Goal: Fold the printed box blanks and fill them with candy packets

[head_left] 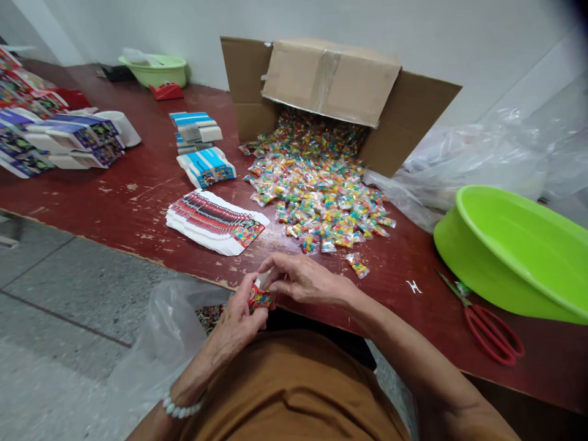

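Observation:
My left hand (239, 318) and my right hand (301, 278) meet at the table's near edge, both closed around a small red printed carton (261, 298). The right fingers pinch its white upper flap. A loose candy packet (358, 265) lies on the table just right of my hands. Farther back spreads a big pile of small colourful candy packets (316, 190), spilling from a tipped cardboard box (331, 86). A stack of flat red cartons (215, 222) lies left of the pile.
A lime-green basin (519, 251) and red scissors (491, 331) sit at the right. Blue flat cartons (204, 162), stacked filled boxes (55, 135) and another green basin (154, 69) lie at the back left. A clear plastic bag (169, 331) hangs below the table edge.

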Available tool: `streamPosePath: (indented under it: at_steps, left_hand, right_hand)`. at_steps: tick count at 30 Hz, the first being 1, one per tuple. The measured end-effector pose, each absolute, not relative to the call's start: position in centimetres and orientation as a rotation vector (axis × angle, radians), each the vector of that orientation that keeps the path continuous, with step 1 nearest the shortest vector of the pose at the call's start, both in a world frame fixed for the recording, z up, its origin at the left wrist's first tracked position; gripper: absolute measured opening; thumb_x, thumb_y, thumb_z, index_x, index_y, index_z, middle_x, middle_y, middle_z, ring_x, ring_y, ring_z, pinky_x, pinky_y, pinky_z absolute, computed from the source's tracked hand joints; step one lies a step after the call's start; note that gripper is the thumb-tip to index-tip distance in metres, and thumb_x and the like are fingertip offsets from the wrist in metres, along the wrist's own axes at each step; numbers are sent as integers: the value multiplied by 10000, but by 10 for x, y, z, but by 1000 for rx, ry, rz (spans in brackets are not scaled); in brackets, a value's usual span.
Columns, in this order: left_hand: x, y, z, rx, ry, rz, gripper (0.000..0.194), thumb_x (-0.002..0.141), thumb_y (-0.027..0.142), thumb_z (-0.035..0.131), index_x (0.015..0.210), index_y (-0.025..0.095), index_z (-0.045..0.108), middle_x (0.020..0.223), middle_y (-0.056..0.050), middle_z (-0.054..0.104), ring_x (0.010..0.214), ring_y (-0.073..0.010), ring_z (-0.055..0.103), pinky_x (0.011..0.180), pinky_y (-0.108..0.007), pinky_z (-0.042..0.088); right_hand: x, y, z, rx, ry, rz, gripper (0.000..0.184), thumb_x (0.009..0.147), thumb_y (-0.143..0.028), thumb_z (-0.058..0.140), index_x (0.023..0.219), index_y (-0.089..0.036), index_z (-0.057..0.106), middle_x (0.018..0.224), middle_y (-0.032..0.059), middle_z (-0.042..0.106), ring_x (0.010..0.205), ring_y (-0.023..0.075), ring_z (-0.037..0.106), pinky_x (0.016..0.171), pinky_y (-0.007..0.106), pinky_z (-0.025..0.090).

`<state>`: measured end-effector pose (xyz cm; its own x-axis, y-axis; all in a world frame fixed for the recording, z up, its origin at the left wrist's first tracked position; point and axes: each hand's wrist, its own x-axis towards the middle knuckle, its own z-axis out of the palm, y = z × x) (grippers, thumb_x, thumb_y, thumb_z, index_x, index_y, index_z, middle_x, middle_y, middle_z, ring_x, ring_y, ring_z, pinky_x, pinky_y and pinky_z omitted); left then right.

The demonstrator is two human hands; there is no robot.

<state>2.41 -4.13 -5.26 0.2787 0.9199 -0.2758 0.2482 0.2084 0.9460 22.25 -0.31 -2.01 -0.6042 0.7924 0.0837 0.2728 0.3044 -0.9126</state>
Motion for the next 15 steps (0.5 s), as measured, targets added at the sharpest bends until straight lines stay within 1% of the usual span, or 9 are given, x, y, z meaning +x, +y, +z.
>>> streamPosePath:
  at_steps: [2,5,6,8,10,11,13,15]
  left_hand:
    - [26,-42,-50,1246,1190,710,541,676,174,610,1209,232,538,761,27,710,540,-152,600,539,-250,456]
    - [28,-43,-46,1152,1129,773,523,707,203,664,1214,222,539,753,15,721,514,-138,600,537,-246,473]
    - [28,-44,-44,1100,1103,808,498,732,248,687,1210,217,551,745,9,722,523,-142,607,532,-246,477]
    - [28,-43,-43,947,1044,870,442,799,413,688,1171,195,589,725,-15,726,532,-162,620,507,-255,484]
    - [27,-41,-42,778,1010,884,471,835,569,636,1075,164,636,699,-47,729,511,-177,626,477,-270,486]
    - [26,-40,-42,714,1011,874,493,838,607,624,1022,150,651,685,-58,729,494,-179,627,467,-275,488]
    - [26,-38,-42,660,1009,854,494,828,608,648,967,134,663,671,-63,728,476,-178,632,467,-278,504]
    - [27,-38,-43,694,984,871,461,818,564,689,994,139,657,674,-50,730,489,-176,643,465,-266,513]
  right_hand:
    - [220,1,-24,-969,-1875,1280,312,848,-63,608,1128,-203,598,971,23,736,846,150,695,776,299,548]
    - [213,3,-32,-1027,-1647,1251,397,783,-101,699,1150,-201,586,910,-8,677,752,123,640,702,259,526]
    - [210,3,-33,-1032,-1641,1243,434,761,-103,717,1162,-203,584,897,-18,659,727,116,619,681,250,514]
    - [205,1,-32,-1011,-1647,1241,472,752,-110,722,1191,-210,581,911,-22,641,710,108,597,667,245,500]
    - [203,-1,-28,-1013,-1576,1223,454,774,-136,709,1204,-216,584,948,-11,636,731,110,596,686,253,501]
    - [203,-1,-26,-1039,-1520,1204,448,777,-150,714,1202,-215,588,971,-1,636,759,116,600,709,260,506]
    - [205,-2,-23,-1127,-1421,1204,479,741,-176,768,1189,-206,602,1014,18,633,810,128,598,744,272,511]
    - [205,-3,-27,-1173,-1382,1371,550,679,-225,848,1178,-195,617,995,23,638,791,129,588,723,271,515]
